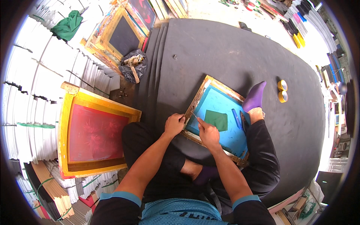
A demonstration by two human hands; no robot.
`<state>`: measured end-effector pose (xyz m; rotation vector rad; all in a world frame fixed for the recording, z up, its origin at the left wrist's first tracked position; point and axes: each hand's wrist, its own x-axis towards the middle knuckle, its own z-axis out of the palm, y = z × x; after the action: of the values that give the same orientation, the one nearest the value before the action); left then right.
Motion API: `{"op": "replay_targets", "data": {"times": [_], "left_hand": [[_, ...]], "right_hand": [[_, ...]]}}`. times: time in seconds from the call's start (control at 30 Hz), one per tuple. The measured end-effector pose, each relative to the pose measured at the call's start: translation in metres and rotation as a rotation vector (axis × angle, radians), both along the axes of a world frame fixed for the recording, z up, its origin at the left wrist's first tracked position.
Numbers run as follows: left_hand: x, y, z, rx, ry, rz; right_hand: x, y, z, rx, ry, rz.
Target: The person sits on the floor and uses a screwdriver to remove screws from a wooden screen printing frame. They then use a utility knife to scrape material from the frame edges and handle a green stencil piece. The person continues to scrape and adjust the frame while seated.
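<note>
A wooden screen-printing frame (226,88) with blue mesh lies tilted between my legs. My left hand (174,125) is closed at the frame's left edge, its thumb and finger against the wood. Over the mesh near that edge, my right hand (209,134) is closed with the index finger pointed forward. Something thin and light shows at its fingertip, too small to name. A dark green square sheet (216,120) lies flat on the mesh, just right of my right hand. Beyond it lie a slim blue tool (236,118) and a dark-handled tool (244,122), partly hidden beside my leg.
Dark grey matting (210,45) lies beneath me. Two yellow tape rolls (282,91) sit at the right. A yellow-framed screen with red mesh (95,133) leans at my left, before stacked white sheets (26,82). Farther back are a black plastic bag (134,67) and more frames (123,37).
</note>
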<state>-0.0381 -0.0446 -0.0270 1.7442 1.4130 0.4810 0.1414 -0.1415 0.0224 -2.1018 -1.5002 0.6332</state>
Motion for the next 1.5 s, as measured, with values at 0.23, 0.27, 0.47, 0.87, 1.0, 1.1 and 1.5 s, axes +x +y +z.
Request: {"op": "replay_targets", "data": {"times": [0.23,0.27,0.47,0.87,1.0,1.1,1.5], "left_hand": [[-0.001,0.002,-0.002,0.016,0.01,-0.017],[-0.001,0.002,-0.001,0.033,0.008,-0.022],[0.0,0.002,0.008,0.018,0.044,-0.032],[-0.001,0.002,0.005,0.015,0.037,-0.019],[0.0,0.003,0.004,0.017,0.035,-0.016],[0.0,0.002,0.004,0.026,0.042,-0.016],[-0.004,0.003,-0.003,0.055,0.089,-0.077]], "right_hand": [[-0.003,0.0,-0.003,-0.046,-0.047,0.022],[-0.003,0.0,-0.003,-0.048,-0.048,0.026],[-0.002,0.0,0.0,-0.042,-0.052,0.033],[-0.004,0.0,0.0,-0.027,-0.092,0.054],[-0.003,-0.001,-0.002,-0.001,-0.105,0.061],[-0.005,0.0,0.001,-0.002,-0.109,0.045],[-0.015,0.005,0.008,-0.155,-0.316,0.108]]}}
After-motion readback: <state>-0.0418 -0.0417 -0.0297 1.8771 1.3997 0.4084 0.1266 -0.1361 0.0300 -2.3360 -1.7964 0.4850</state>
